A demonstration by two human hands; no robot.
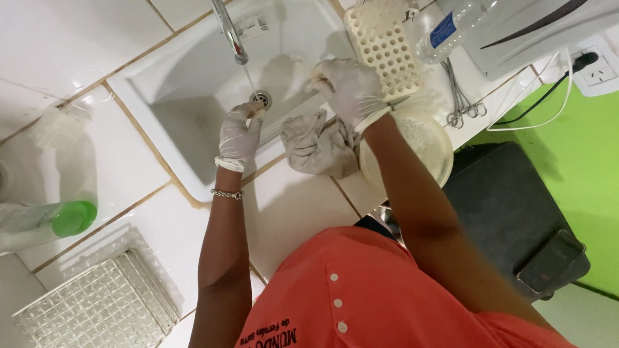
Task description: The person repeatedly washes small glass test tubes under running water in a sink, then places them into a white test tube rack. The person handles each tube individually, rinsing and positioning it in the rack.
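Observation:
My left hand [240, 135], in a white glove with a bracelet at the wrist, reaches into the white sink [187, 84]. Its fingertips are gathered under the thin stream from the tap [229, 29], just in front of the drain [260, 98]. Whether it pinches something small I cannot tell. My right hand [348, 87], also gloved, hovers over the sink's right edge with fingers curled closed and nothing visible in it. It is next to a white perforated tube rack [387, 45].
A crumpled grey cloth [319, 145] and a round bowl of white matter [419, 145] sit on the tiled counter. Beyond lie metal forceps [461, 103] and a plastic bottle [451, 26]. At left are a green-capped bottle [51, 219] and a patterned glass tray [97, 309].

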